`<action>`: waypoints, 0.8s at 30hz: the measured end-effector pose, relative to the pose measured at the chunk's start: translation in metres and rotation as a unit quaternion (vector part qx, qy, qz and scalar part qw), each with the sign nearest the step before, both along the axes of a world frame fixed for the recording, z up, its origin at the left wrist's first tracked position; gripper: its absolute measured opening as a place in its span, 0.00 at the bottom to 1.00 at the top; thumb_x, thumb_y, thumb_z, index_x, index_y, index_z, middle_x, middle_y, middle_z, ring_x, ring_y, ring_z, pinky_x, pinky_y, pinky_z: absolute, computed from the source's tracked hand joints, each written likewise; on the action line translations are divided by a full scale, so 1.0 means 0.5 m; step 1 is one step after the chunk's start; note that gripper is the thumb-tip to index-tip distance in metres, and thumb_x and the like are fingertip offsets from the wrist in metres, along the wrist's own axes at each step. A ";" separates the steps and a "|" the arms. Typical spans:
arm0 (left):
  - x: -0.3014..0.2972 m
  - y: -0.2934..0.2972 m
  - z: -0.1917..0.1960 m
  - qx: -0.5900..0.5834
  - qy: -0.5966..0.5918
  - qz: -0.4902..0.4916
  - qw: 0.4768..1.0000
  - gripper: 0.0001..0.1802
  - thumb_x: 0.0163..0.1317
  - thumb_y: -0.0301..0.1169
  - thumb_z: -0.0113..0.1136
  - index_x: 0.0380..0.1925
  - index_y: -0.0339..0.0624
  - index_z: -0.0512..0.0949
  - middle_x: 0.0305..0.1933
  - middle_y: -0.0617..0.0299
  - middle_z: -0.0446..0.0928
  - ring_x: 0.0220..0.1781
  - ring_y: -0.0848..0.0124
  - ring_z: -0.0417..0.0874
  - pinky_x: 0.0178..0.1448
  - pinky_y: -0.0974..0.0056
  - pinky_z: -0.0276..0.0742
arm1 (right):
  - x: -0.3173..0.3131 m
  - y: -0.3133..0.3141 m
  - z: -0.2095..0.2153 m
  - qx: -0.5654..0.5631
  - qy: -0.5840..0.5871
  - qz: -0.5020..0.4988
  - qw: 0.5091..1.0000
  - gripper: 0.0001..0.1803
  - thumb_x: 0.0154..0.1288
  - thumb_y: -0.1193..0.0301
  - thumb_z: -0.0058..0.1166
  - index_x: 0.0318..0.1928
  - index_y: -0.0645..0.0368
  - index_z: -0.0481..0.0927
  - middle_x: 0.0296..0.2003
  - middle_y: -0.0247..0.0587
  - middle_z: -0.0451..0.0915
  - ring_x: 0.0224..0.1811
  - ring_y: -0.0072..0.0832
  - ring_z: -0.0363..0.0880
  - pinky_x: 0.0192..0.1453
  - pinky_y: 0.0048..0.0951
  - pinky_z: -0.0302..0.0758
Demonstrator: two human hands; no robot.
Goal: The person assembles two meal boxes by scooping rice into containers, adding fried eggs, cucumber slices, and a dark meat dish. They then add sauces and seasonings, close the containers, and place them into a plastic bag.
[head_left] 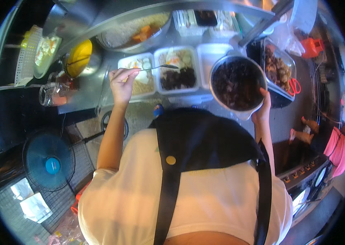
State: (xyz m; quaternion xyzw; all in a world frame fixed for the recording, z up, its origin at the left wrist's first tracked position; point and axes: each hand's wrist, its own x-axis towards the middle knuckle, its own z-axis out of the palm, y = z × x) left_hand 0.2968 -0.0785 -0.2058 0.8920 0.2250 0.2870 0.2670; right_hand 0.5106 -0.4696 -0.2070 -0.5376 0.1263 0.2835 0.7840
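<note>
My left hand (121,83) is closed around the handle of a metal spoon (156,67), whose dark-stained bowl hangs above the middle takeaway tray (178,89). In that white tray are dark braised pieces (179,79) and a halved egg (174,58). Left of it, partly behind my hand and the spoon, a similar tray (142,93) holds pale food and egg. My right hand (263,108) grips the side of a round metal pot (249,109) of dark braised food in liquid (237,83). The pot is tilted and partly covers a third white tray (213,50).
A large metal bowl (162,34) of pale food stands behind the trays. A container of brown pieces (276,69) with red-handled scissors (294,87) is at right. On the left are a yellow-lined pot (79,57), a glass jug (52,94) and a fan (50,159). Another person (335,147) is at far right.
</note>
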 end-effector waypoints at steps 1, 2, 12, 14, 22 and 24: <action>0.019 -0.008 0.061 -0.004 -0.027 -0.005 1.000 0.05 0.54 0.31 0.65 0.30 0.54 0.87 0.30 0.70 0.82 0.38 0.69 0.71 0.50 0.65 0.62 | 0.000 0.010 0.012 0.018 0.014 0.012 1.000 0.33 0.60 0.55 0.49 0.60 0.64 0.68 0.57 0.49 0.73 0.58 0.43 0.72 0.66 0.40 0.64; 0.038 -0.028 0.125 0.018 -0.046 -0.033 0.998 0.06 0.53 0.30 0.65 0.30 0.54 0.87 0.32 0.70 0.83 0.38 0.70 0.71 0.50 0.64 0.63 | -0.007 0.025 0.030 0.006 0.013 0.013 1.000 0.33 0.60 0.55 0.49 0.61 0.63 0.68 0.57 0.49 0.73 0.58 0.43 0.72 0.67 0.40 0.64; -0.002 -0.006 0.479 0.170 -0.288 -0.036 0.942 0.25 0.57 0.42 0.64 0.49 0.35 0.78 0.51 0.54 0.75 0.50 0.61 0.73 0.59 0.62 0.63 | -0.034 0.274 0.421 0.156 -0.003 0.213 0.965 0.36 0.61 0.53 0.45 0.66 0.58 0.63 0.61 0.52 0.69 0.61 0.45 0.70 0.64 0.51 0.68; -0.005 0.042 0.449 -0.066 -0.405 0.044 0.911 0.21 0.65 0.39 0.57 0.52 0.36 0.74 0.46 0.55 0.77 0.50 0.68 0.75 0.54 0.68 0.68 | -0.025 0.330 0.471 0.166 -0.025 0.234 0.958 0.36 0.62 0.52 0.43 0.67 0.58 0.61 0.63 0.53 0.66 0.63 0.46 0.69 0.66 0.54 0.66; -0.102 0.234 0.311 -0.603 -0.258 0.030 0.754 0.32 0.65 0.54 0.52 0.61 0.45 0.64 0.48 0.48 0.78 0.49 0.61 0.80 0.50 0.59 0.76 | 0.030 0.605 0.483 0.076 0.006 0.161 0.984 0.22 0.58 0.52 0.51 0.46 0.53 0.73 0.38 0.41 0.73 0.43 0.43 0.72 0.62 0.64 0.60; -0.096 0.265 0.321 -0.635 -0.206 -0.002 0.744 0.38 0.63 0.59 0.50 0.64 0.45 0.60 0.48 0.45 0.78 0.49 0.59 0.81 0.50 0.59 0.76 | 0.056 0.661 0.452 0.051 0.008 0.116 0.992 0.20 0.56 0.51 0.52 0.39 0.52 0.72 0.33 0.39 0.69 0.37 0.40 0.69 0.61 0.68 0.57</action>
